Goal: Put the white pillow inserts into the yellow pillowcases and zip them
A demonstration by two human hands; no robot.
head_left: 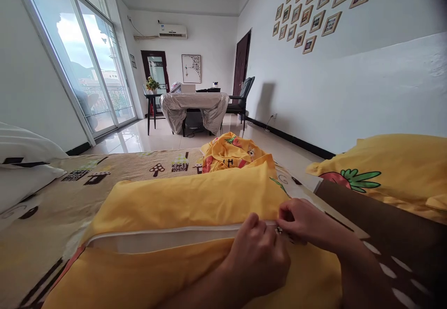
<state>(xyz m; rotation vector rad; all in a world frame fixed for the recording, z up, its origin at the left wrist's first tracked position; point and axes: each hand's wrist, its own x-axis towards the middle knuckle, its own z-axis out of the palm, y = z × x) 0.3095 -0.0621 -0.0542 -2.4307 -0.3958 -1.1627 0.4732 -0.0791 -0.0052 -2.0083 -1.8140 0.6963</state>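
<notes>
A yellow pillowcase (pixel 195 197) with a white pillow (pixel 153 243) inside lies in front of me. Its long white zipper (pixel 174 230) gapes from the left end to my hands, baring the pillow between the two edges. My left hand (pixel 260 253) is closed in a fist on the pillowcase's zipper edge, right of the middle. Close beside it, my right hand (pixel 302 220) pinches at the right end of the zipper, thumb against forefinger. A small metal zipper slider (pixel 278 230) shows between the hands. What exactly lies under the fingertips is partly hidden.
A crumpled yellow printed cloth (pixel 230 153) lies beyond the pillow on the patterned blanket (pixel 122 164). Another yellow pillow (pixel 394 169) rests at the right, by a brown board-like surface (pixel 384 216). White pillows (pixel 24 169) are at the left. A covered table (pixel 195 101) stands farther off.
</notes>
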